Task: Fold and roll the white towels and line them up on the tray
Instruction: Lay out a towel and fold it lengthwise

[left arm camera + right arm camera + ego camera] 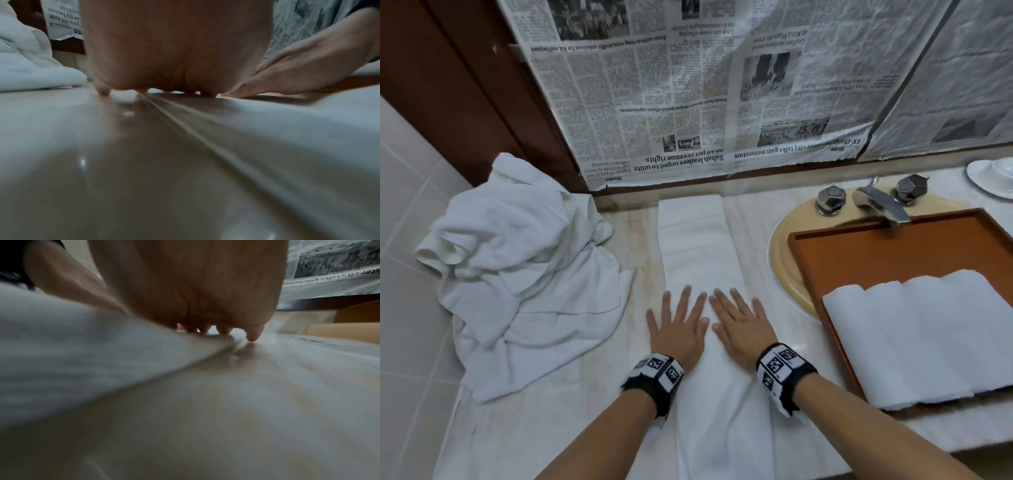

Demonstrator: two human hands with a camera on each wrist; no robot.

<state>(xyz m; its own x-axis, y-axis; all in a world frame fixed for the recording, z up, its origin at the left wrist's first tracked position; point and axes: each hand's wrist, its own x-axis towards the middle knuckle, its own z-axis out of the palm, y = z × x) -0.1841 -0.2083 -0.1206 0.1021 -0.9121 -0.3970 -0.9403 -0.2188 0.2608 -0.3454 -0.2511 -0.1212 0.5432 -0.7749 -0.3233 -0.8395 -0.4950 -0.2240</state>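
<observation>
Both palms are down flat on the counter (558, 421). The left hand (677, 329) and the right hand (741, 325) lie side by side on the folded towel (698, 246), fingers straight and fanned apart, gripping nothing. That towel is a long narrow strip running from the counter's near edge to the newspaper-covered wall (688, 102). The left hand overhangs its left edge, little finger on bare marble; the right hand's outer fingers spill over the right edge. This looks like the smoothing step, with the fold made and the roll not yet begun. To the right, the brown tray (893, 253) sits over the sink (787, 233), with rolled towels (914, 339) lined up at its near end. A crumpled pile of towels (524, 274) waits on the left. Next, likely, the fingers must curl under one short end and roll it tightly, keeping the edges level.
</observation>
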